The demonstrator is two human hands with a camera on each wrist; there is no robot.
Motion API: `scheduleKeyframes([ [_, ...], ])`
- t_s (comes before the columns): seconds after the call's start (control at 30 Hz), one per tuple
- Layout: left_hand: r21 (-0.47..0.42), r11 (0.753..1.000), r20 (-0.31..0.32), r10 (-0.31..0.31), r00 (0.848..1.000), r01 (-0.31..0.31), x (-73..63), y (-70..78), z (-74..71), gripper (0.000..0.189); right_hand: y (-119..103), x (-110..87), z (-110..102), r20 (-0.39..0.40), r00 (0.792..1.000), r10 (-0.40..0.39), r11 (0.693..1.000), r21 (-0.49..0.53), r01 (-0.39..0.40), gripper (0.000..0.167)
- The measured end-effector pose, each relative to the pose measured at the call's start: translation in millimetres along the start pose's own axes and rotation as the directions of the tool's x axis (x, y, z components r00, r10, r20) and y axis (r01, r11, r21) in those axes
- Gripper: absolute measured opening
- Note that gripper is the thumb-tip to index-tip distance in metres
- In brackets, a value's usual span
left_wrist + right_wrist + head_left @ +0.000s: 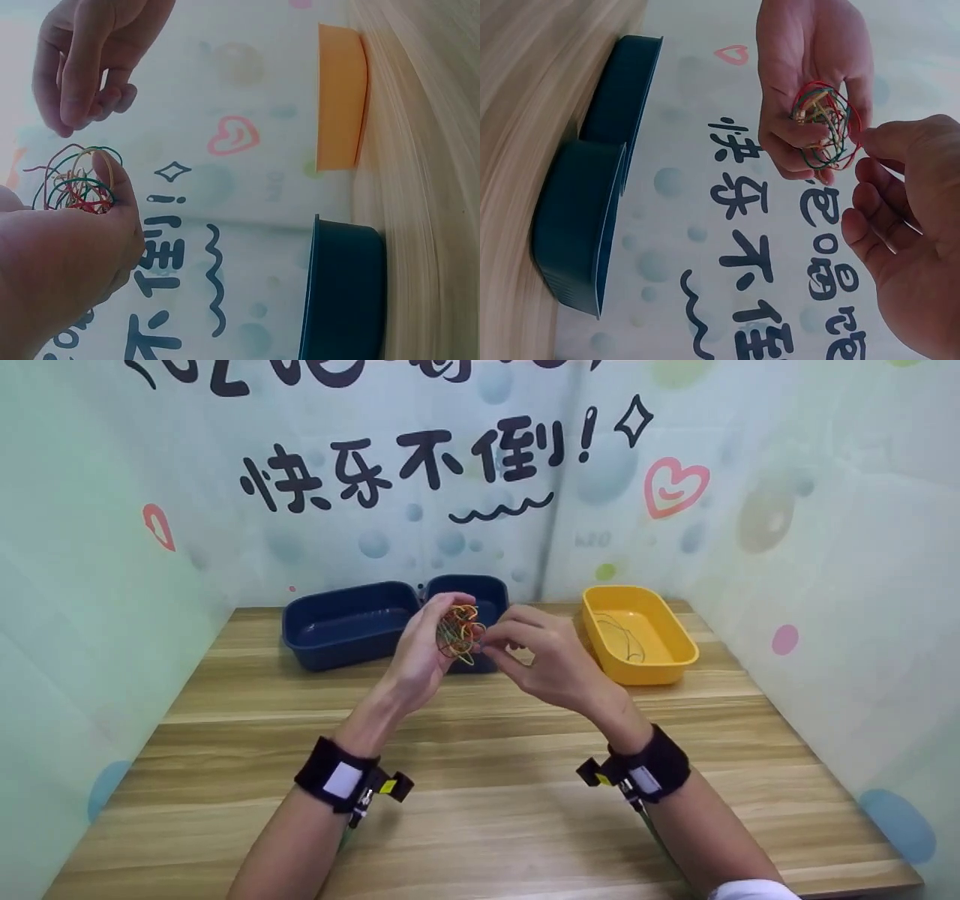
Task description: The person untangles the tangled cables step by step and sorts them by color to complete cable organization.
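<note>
In the head view my left hand holds a tangle of thin coloured rubber bands above the table, its fingers curled round them. Red, green and yellow loops stick out of the grip in the left wrist view, where the tangle rises past the thumb. My right hand is bent toward the right side of the tangle, with its fingertips close together. In the right wrist view a fingertip of the right hand lies at the edge of a red loop. Whether it pinches a band cannot be made out.
Two dark blue bins stand at the back of the wooden table: a long one at left and another behind my hands. A yellow bin at back right contains thin loops. Printed cloth walls enclose the table.
</note>
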State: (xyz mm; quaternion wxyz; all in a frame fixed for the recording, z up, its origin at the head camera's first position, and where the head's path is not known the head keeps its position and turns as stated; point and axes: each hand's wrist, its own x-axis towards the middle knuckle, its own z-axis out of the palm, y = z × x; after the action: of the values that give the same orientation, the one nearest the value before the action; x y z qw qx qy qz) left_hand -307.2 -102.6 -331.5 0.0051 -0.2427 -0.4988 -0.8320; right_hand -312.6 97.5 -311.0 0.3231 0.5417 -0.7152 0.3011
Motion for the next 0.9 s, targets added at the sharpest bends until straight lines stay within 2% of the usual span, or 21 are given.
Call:
scheduleKeyframes([
  [0.17,-0.004,1.000,0.035,-0.030,0.999,0.030,-1.7,-3.3,4.8,0.037,2,-2.5,6,0.006,1.000,0.009,0.996,-0.088,-0.009,0.015],
  [0.33,0.053,0.997,0.061,-0.058,0.996,0.055,-1.9,-5.4,4.1,0.037,6,-4.2,7,-0.005,0.999,0.034,0.998,-0.059,-0.034,0.010],
  [0.43,0.148,0.989,0.089,-0.038,0.995,0.024,-1.9,-6.5,2.3,0.045,9,-4.9,7,-0.021,0.999,0.044,0.999,-0.020,-0.044,0.007],
  [0.53,0.253,0.967,0.110,0.012,0.994,-0.040,-1.1,-7.9,-0.6,0.047,11,-4.1,5,-0.037,0.998,0.053,0.998,0.025,-0.052,0.005],
  [0.67,0.317,0.943,0.119,0.066,0.991,-0.101,-0.6,-5.0,-4.1,0.041,8,-0.8,1,-0.050,0.995,0.088,0.991,0.105,-0.083,0.003],
  [0.77,0.347,0.929,0.112,0.091,0.989,-0.125,-3.2,3.7,-3.2,0.037,0,2.4,-5,-0.033,0.985,0.168,0.963,0.219,-0.157,0.003],
  [0.9,0.436,0.887,0.087,0.129,0.988,-0.154,-8.0,16.3,1.9,0.032,-9,5.4,-13,0.039,0.948,0.317,0.877,0.369,-0.309,0.003],
])
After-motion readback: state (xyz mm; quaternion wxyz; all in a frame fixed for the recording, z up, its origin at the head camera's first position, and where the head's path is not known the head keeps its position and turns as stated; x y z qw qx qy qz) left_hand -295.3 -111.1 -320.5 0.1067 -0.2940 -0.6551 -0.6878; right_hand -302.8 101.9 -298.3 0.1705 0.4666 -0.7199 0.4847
